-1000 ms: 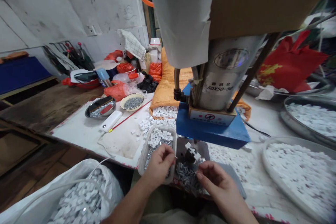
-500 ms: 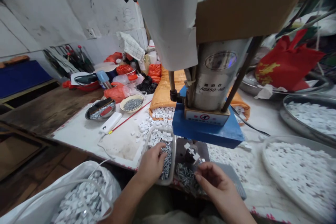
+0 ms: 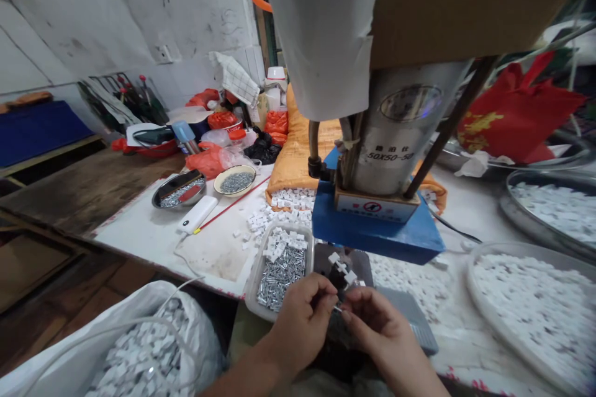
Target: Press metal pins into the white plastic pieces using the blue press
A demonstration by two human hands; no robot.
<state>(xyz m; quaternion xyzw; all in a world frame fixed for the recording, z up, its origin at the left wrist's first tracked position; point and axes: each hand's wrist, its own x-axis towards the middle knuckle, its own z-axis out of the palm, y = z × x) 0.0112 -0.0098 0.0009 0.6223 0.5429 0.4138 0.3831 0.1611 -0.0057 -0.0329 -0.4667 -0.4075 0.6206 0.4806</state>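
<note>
My left hand [image 3: 300, 319] and my right hand [image 3: 375, 325] meet at the table's near edge, fingertips pinched together on a small metal pin [image 3: 336, 308] between them. They sit just below the dark press base [image 3: 342, 267], which carries a few white plastic pieces. To the left of my left hand lies a clear plastic tray [image 3: 279, 267] of metal pins and white pieces. Above stands the pneumatic press [image 3: 395, 130] on its blue plate [image 3: 377, 229].
Round pans of white pieces [image 3: 531, 310] [image 3: 554, 208] lie at the right. A white bag of assembled parts [image 3: 139, 347] is at lower left. Bowls of pins [image 3: 235, 181], a white power bank [image 3: 198, 214], orange sacks [image 3: 291, 155] and a red bag [image 3: 512, 111] crowd the back.
My left hand left the clear tray and moved right to meet my right hand in front of the press base. Both now pinch a small pin together.
</note>
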